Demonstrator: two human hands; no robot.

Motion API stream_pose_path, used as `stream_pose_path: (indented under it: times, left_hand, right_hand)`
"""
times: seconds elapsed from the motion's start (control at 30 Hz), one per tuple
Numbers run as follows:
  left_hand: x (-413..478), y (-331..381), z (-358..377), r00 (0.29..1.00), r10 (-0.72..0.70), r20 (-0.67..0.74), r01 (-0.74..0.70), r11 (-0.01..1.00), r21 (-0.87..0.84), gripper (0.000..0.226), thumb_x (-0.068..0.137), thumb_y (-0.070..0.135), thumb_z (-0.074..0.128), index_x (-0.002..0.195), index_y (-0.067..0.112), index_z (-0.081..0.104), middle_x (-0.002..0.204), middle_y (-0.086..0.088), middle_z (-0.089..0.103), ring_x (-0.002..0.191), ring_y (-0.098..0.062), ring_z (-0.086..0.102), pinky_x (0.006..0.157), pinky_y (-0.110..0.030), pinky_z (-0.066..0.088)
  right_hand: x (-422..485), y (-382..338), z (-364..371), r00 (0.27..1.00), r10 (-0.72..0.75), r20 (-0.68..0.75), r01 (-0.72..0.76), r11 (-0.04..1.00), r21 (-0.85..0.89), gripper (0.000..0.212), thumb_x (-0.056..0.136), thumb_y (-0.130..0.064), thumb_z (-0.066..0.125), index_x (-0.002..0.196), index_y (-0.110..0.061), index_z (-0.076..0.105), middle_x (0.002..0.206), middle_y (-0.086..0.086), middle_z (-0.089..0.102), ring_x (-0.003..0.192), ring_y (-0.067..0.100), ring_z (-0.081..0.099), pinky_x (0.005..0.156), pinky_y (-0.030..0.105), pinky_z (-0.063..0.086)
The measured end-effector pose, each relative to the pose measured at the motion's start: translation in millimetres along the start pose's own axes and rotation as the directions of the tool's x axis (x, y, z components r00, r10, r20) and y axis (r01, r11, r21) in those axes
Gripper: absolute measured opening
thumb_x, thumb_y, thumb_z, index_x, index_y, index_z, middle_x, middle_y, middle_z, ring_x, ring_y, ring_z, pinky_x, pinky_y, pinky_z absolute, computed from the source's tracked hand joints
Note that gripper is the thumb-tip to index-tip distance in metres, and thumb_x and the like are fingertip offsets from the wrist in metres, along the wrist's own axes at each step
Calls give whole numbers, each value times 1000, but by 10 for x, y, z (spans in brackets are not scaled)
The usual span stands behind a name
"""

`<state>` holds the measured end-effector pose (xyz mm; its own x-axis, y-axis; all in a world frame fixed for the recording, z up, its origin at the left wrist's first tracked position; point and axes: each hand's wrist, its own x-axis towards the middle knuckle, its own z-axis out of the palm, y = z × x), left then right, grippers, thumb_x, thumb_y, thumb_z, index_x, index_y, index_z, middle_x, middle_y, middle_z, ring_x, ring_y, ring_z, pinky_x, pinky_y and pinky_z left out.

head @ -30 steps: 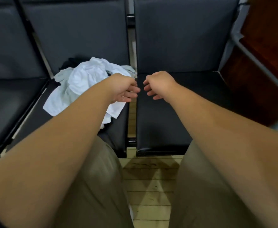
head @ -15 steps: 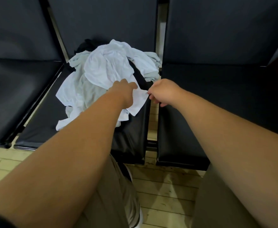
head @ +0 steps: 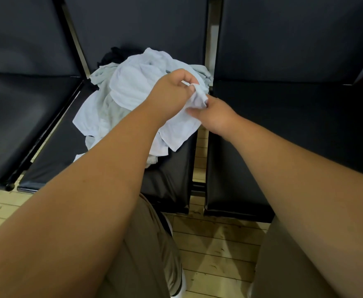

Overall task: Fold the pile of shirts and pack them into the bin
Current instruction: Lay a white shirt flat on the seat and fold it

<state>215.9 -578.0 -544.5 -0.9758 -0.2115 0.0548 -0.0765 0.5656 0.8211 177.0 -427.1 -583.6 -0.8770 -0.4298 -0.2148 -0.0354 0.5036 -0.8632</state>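
A crumpled pile of white and pale shirts (head: 120,97) lies on the middle black seat (head: 172,173), with a dark garment (head: 114,57) showing behind it. My left hand (head: 172,91) pinches the raised edge of the top white shirt (head: 178,127) at the pile's right side. My right hand (head: 215,115) grips the same edge just below and to the right. The shirt's lower part drapes toward the seat's front. No bin is in view.
Black padded seats stand in a row: one at the left (head: 19,117) and one at the right (head: 294,134), with narrow gaps between them. Pale wooden floorboards (head: 215,250) run in front. My knees in khaki trousers (head: 142,254) fill the bottom.
Both hands have moved from hovering between the seats onto the pile. They now hold the top white shirt's edge, lifted a little. The view has shifted left and closer.
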Motion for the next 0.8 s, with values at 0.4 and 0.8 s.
stream_pose_path:
  times: [0.4, 0.8]
  left_hand:
    - [-3, -39, -16, 1000, 17, 18, -21, 958, 285, 77, 92, 7, 64, 160, 16, 28, 150, -3, 42, 126, -18, 48, 89, -22, 47]
    - [8, -126, 279, 997, -39, 66, 7, 904, 428, 82, 76, 51, 87, 131, 7, 46, 124, -8, 51, 103, -25, 58, 83, -38, 50]
  right_hand:
    - [18, -63, -96, 995, 83, -60, -34, 821, 570, 24, 99, -30, 73, 122, -22, 74, 111, 2, 80, 101, 22, 78, 87, 42, 65]
    - [126, -53, -166, 965, 262, 9, -164, 576, 801, 37, 107, -12, 56, 143, -6, 54, 128, 17, 71, 110, 36, 74, 86, 59, 63]
